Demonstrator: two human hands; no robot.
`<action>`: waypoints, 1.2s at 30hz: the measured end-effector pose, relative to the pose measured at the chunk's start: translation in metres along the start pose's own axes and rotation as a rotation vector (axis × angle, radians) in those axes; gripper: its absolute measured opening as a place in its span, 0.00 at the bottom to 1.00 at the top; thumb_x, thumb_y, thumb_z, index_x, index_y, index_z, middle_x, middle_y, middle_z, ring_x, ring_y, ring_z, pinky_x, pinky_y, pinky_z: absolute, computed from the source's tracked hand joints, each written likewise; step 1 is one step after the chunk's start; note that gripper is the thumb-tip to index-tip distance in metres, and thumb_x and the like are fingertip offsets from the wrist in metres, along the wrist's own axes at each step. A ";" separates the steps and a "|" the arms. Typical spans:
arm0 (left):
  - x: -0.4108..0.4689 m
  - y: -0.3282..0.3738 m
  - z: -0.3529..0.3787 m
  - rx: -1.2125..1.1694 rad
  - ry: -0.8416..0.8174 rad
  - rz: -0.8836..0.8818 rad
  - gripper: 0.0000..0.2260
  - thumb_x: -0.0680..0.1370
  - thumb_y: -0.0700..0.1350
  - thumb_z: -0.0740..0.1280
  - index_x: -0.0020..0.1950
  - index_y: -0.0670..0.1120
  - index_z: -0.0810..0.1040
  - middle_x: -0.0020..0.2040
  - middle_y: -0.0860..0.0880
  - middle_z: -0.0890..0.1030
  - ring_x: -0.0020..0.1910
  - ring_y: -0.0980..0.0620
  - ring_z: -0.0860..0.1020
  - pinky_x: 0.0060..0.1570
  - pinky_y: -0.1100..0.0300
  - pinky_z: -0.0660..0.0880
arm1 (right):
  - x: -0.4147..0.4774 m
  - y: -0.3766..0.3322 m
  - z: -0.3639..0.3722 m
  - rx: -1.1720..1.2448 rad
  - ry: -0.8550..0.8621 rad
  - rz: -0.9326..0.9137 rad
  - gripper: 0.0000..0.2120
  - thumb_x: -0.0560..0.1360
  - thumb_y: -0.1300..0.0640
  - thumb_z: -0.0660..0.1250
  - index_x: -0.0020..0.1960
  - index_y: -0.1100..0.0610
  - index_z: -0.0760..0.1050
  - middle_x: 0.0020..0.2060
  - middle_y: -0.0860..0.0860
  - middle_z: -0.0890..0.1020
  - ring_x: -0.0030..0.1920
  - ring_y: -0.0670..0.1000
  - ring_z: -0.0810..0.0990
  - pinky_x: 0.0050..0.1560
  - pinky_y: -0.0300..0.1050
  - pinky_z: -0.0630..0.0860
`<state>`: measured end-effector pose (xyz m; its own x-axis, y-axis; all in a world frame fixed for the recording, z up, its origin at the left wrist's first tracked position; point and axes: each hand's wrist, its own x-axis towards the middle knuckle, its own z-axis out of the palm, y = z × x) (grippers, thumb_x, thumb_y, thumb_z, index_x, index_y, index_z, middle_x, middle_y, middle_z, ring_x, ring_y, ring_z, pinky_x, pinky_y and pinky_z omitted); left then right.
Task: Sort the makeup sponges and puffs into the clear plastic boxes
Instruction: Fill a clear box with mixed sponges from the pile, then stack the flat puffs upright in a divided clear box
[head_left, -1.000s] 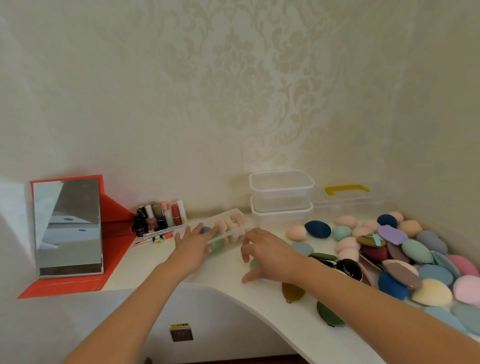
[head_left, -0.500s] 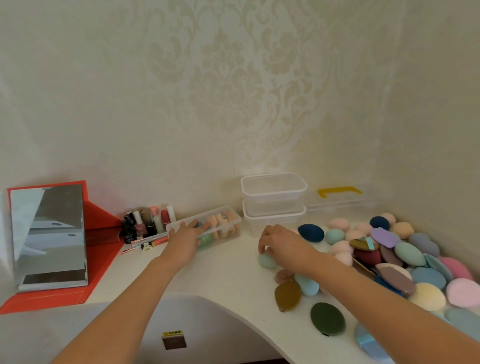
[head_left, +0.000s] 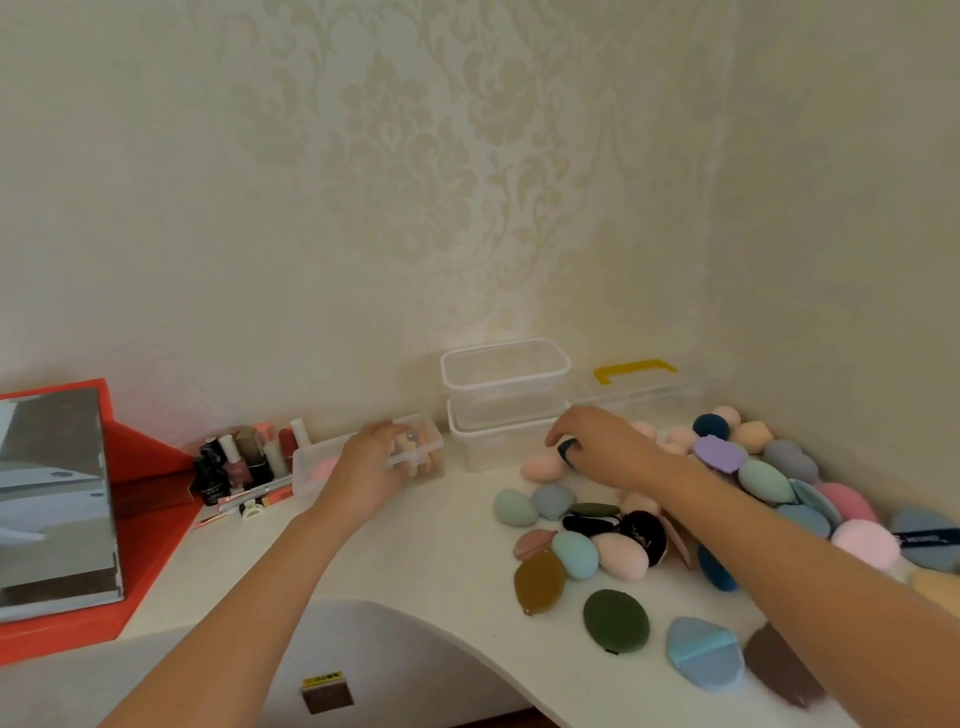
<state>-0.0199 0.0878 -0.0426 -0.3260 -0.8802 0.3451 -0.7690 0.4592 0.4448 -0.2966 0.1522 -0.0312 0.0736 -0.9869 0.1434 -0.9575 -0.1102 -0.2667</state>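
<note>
A long clear box (head_left: 311, 462) with several peach and pink sponges inside lies near the wall. My left hand (head_left: 371, 465) rests over its front rim, fingers curled on the edge. My right hand (head_left: 597, 447) reaches beside two stacked clear boxes (head_left: 506, 395) and pinches a dark blue sponge (head_left: 566, 449). A pink sponge (head_left: 540, 466) lies just below that hand. Many colourful sponges and puffs (head_left: 769, 480) are spread over the right of the white table (head_left: 415, 556).
Nail polish bottles (head_left: 244, 460) stand left of the long box. A mirror in a red frame (head_left: 52, 499) leans at far left. A clear lid with a yellow handle (head_left: 635, 370) lies behind the pile. The table's front edge curves inward.
My right hand moved back and right from the teal sponge to the dark blue sponge by the stacked boxes. My left hand stayed on the long box.
</note>
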 end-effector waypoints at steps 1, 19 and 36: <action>0.001 0.012 0.002 -0.014 0.038 0.042 0.19 0.75 0.39 0.67 0.66 0.45 0.73 0.68 0.45 0.70 0.66 0.47 0.69 0.62 0.63 0.62 | 0.002 0.008 -0.008 -0.012 0.014 0.025 0.16 0.76 0.64 0.59 0.62 0.54 0.76 0.63 0.53 0.73 0.62 0.54 0.72 0.61 0.44 0.69; 0.046 0.069 0.072 0.349 0.114 0.288 0.36 0.73 0.48 0.69 0.76 0.51 0.54 0.75 0.45 0.58 0.75 0.41 0.53 0.70 0.38 0.50 | 0.040 0.135 -0.042 -0.385 0.096 0.086 0.11 0.73 0.64 0.67 0.46 0.56 0.65 0.50 0.55 0.77 0.42 0.52 0.70 0.39 0.44 0.63; 0.050 0.098 0.054 0.351 -0.034 0.097 0.32 0.79 0.54 0.59 0.77 0.50 0.46 0.78 0.48 0.46 0.76 0.47 0.41 0.71 0.42 0.37 | 0.007 0.086 -0.144 -0.371 0.437 -0.001 0.07 0.73 0.66 0.67 0.49 0.60 0.70 0.46 0.54 0.76 0.42 0.52 0.69 0.42 0.48 0.68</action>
<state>-0.1412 0.0819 -0.0269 -0.4198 -0.8408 0.3418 -0.8738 0.4763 0.0984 -0.4187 0.1528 0.0838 0.0279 -0.8379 0.5451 -0.9971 0.0154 0.0747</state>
